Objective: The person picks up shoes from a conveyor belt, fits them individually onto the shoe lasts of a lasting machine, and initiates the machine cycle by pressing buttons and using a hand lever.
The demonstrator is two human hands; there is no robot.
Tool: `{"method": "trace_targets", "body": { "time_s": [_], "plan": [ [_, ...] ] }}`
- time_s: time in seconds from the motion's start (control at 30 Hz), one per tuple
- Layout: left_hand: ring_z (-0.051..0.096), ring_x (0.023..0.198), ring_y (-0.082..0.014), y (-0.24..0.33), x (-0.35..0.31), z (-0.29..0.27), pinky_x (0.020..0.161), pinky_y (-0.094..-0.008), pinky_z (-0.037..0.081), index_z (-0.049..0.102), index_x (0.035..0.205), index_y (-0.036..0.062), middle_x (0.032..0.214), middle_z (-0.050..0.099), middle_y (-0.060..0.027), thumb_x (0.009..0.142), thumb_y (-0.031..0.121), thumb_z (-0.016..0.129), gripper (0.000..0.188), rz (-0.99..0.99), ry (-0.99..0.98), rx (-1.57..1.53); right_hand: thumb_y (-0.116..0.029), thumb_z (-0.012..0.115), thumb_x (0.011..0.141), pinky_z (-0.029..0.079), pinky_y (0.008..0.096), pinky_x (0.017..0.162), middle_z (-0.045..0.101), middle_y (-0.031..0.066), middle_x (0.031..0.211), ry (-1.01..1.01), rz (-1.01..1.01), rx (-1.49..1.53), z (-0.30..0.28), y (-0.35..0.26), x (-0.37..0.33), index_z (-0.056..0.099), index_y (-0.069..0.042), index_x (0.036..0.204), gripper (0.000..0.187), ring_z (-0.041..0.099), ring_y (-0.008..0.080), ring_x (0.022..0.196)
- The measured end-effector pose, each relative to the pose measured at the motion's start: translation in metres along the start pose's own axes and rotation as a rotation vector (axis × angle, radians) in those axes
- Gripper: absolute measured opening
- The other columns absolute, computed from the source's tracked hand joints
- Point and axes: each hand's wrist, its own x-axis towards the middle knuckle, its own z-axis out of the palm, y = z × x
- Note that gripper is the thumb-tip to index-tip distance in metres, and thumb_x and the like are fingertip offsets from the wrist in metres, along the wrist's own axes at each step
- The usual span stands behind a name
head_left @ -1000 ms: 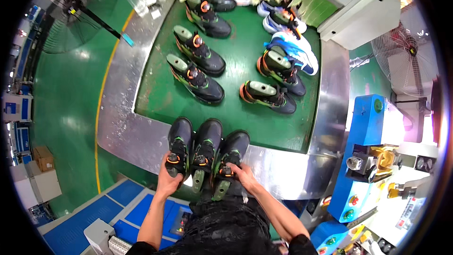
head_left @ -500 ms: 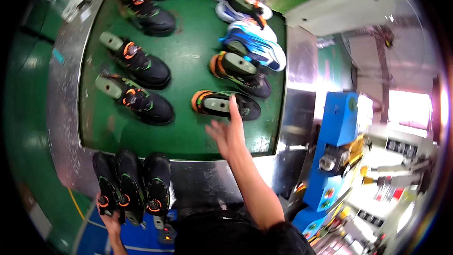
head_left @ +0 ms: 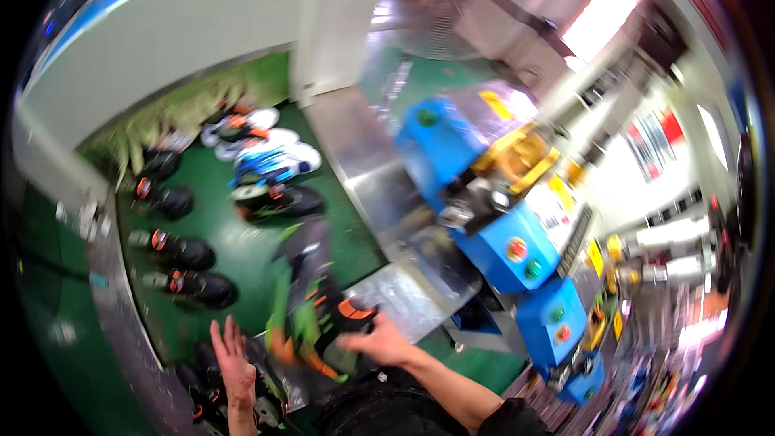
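My right hand (head_left: 375, 343) grips a black shoe (head_left: 319, 303) with green and orange trim. The shoe is tilted, held in front of my body at the near edge of the green surface (head_left: 250, 250), and smeared by motion. My left hand (head_left: 236, 367) is open, its fingers stretched upward, and holds nothing. It is nearest to a row of black shoes (head_left: 198, 391) at the lower left, partly hidden by the hand. On the left of the green surface stand several more black shoes (head_left: 194, 287), with grey-green lasts sticking out.
Farther right on the surface are another black shoe (head_left: 295, 200) and blue and white shoes (head_left: 274, 161). A metal border (head_left: 367, 157) runs round it, with a pale panel (head_left: 210, 12) behind. Blue machines (head_left: 508, 246) with coloured buttons stand at the right.
The view has swung right. My right hand has taken the nearest right-hand shoe off the green surface and brought it toward me. My left hand has let go of a shoe and risen.
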Motion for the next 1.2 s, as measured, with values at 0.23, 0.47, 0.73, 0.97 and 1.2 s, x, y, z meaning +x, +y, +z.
{"method": "trace_targets", "body": {
  "time_s": [0.23, 0.47, 0.73, 0.97, 1.2],
  "plan": [
    [0.06, 0.111, -0.0268, 0.03, -0.026, 0.139, 0.099, -0.0413, 0.049, 0.029, 0.147, 0.0004, 0.126, 0.057, -0.0162, 0.079, 0.035, 0.067, 0.086, -0.318, -0.408, -0.541, -0.009, 0.065, 0.082, 0.041, 0.0369, 0.104, 0.047, 0.0135, 0.137, 0.116, -0.701, -0.022, -0.011, -0.046, -0.136, 0.03, -0.008, 0.146, 0.072, 0.051, 0.025, 0.122],
    [0.058, 0.116, -0.035, -0.049, -0.074, 0.285, 0.1, -0.05, 0.047, 0.044, 0.135, -0.0057, 0.13, 0.057, -0.0217, 0.091, 0.039, 0.05, 0.063, -0.347, -0.735, -0.242, -0.012, 0.073, 0.082, 0.047, 0.0323, 0.098, 0.061, 0.0119, 0.12, 0.464, -0.102, 0.217, -0.153, -0.013, -0.236, 0.043, -0.002, 0.136, 0.063, 0.06, 0.0187, 0.11],
    [0.061, 0.099, -0.0181, -0.245, 0.012, 0.305, 0.086, -0.0337, 0.049, 0.06, 0.113, 0.0033, 0.109, 0.063, -0.0087, 0.093, 0.027, 0.058, 0.031, -0.389, -0.698, -0.007, -0.007, 0.072, 0.074, 0.045, 0.0343, 0.096, 0.06, 0.0093, 0.12, 0.704, -0.275, 0.368, -0.227, -0.038, -0.217, 0.047, 0.0, 0.13, 0.062, 0.057, 0.0187, 0.108],
    [0.052, 0.105, -0.0391, -0.306, 0.086, 0.317, 0.09, -0.0517, 0.041, 0.057, 0.116, 0.0, 0.114, 0.054, -0.0205, 0.077, 0.015, 0.065, 0.042, 0.647, -0.681, 0.966, -0.01, 0.067, 0.082, 0.052, 0.0339, 0.086, 0.065, 0.01, 0.108, 0.819, -0.179, 0.639, -0.32, -0.13, -0.129, 0.052, 0.001, 0.123, 0.044, 0.064, 0.0202, 0.097],
    [0.049, 0.118, -0.0411, -0.277, 0.098, 0.321, 0.098, -0.0521, 0.039, 0.057, 0.115, 0.0003, 0.123, 0.053, -0.0249, 0.084, 0.016, 0.066, 0.036, 0.471, -0.796, 1.03, -0.003, 0.057, 0.083, 0.056, 0.0412, 0.085, 0.063, 0.0175, 0.103, 1.007, 0.133, 0.764, -0.506, -0.135, 0.013, 0.056, 0.004, 0.103, 0.021, 0.066, 0.0287, 0.09]
  ]
}}
